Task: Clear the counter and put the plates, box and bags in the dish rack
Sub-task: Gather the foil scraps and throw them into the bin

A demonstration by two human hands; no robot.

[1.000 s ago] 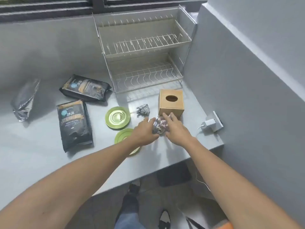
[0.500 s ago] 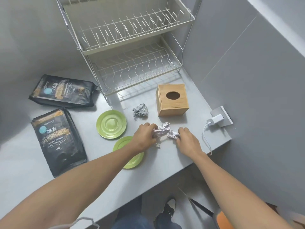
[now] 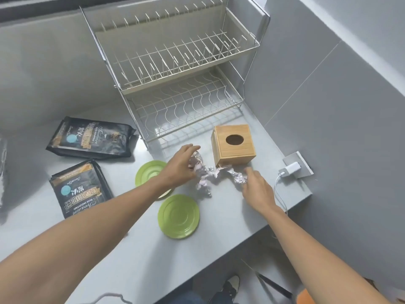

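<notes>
The left hand (image 3: 182, 170) is closing its grip on one end of a crumpled silvery foil wrapper (image 3: 210, 174), and the right hand (image 3: 257, 188) is pinching the other end, stretching it over the grey table (image 3: 219, 216). A square wooden box with an oval hole (image 3: 233, 144) is sitting just behind. Two round green plates (image 3: 178, 216) (image 3: 148, 174) are lying beside the left forearm, two black printed bags (image 3: 91, 140) (image 3: 80, 188) further left. The two-tier wire dish rack (image 3: 175, 69) is standing behind.

Both rack (image 3: 175, 69) tiers stand clear at 12 o'clock; the box (image 3: 233, 144) blocks 1 o'clock, plates (image 3: 178, 216) crowd 7.
</notes>
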